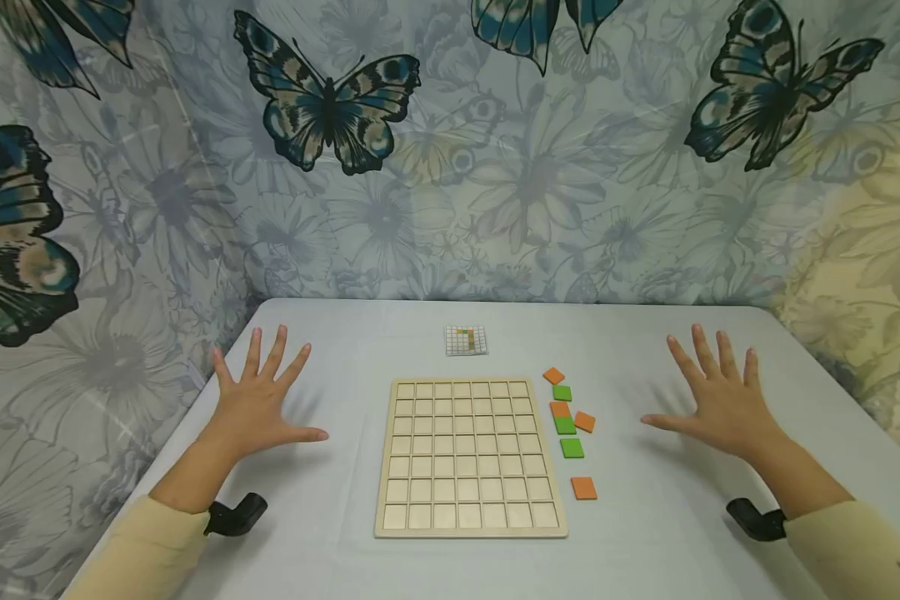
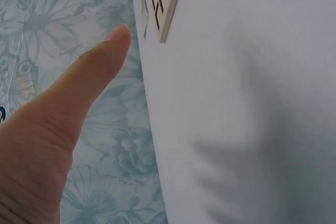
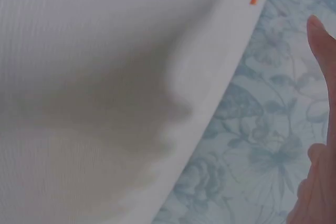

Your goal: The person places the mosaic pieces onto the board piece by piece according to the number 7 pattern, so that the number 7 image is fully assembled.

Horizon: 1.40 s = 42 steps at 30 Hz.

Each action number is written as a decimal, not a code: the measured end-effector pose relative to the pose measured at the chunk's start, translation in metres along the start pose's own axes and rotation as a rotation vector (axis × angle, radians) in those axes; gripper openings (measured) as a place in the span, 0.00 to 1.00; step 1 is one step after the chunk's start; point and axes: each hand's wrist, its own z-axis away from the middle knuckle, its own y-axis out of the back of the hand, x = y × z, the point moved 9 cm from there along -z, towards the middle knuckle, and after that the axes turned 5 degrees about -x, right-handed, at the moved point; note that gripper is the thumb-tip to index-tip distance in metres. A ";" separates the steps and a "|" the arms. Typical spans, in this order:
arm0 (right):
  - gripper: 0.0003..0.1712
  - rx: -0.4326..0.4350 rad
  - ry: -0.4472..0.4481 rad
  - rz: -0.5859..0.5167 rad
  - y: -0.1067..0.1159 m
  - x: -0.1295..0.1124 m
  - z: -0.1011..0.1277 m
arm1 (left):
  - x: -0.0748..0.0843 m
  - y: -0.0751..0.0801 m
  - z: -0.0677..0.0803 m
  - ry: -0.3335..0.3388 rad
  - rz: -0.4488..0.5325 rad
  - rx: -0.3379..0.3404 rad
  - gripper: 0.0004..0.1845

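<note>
My left hand (image 1: 253,408) is held above the table at the left, fingers straight and spread, holding nothing. On the other side my right hand (image 1: 731,410) has the same spread pose, also holding nothing. Between them lies a pale wooden board (image 1: 385,467) divided into a grid of square recesses. Along its right side are several small square tiles, such as an orange tile (image 1: 583,488) and a green tile (image 1: 572,448). The right hand is nearest these tiles, well apart from them. The left wrist view shows the thumb (image 2: 100,66) and a corner of the board.
Behind the board lies a small card (image 1: 466,340) printed with a grid and a few coloured squares. A white cloth covers the table (image 1: 330,333). Hangings with butterflies and flowers (image 1: 450,208) stand around its back and left. Each wrist carries a black device (image 1: 238,515).
</note>
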 end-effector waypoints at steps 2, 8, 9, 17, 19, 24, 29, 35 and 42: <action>0.66 -0.029 -0.010 -0.089 -0.004 -0.004 0.002 | 0.006 -0.005 -0.004 -0.003 0.084 -0.059 0.65; 0.60 -0.126 -0.012 -0.337 -0.015 -0.030 0.006 | 0.034 -0.019 -0.015 -0.058 0.349 -0.178 0.61; 0.59 -0.142 -0.007 -0.382 -0.017 -0.035 0.007 | 0.040 -0.021 -0.017 -0.072 0.386 -0.189 0.60; 0.48 -0.332 -0.091 -0.737 -0.032 -0.068 0.017 | 0.088 -0.051 -0.034 -0.193 0.529 -0.311 0.56; 0.43 -0.346 -0.085 -0.773 -0.034 -0.075 0.020 | 0.095 -0.058 -0.036 -0.222 0.568 -0.349 0.54; 0.33 -0.385 -0.039 -0.906 -0.046 -0.089 0.027 | 0.109 -0.066 -0.038 -0.279 0.664 -0.399 0.47; 0.28 -0.416 0.026 -1.011 -0.058 -0.099 0.035 | 0.114 -0.070 -0.040 -0.307 0.709 -0.405 0.45; 0.24 -0.360 0.052 -1.035 -0.061 -0.100 0.039 | 0.112 -0.076 -0.041 -0.271 0.759 -0.399 0.46; 0.20 -0.268 0.166 -0.976 -0.060 -0.106 0.040 | 0.109 -0.081 -0.039 -0.255 0.771 -0.370 0.47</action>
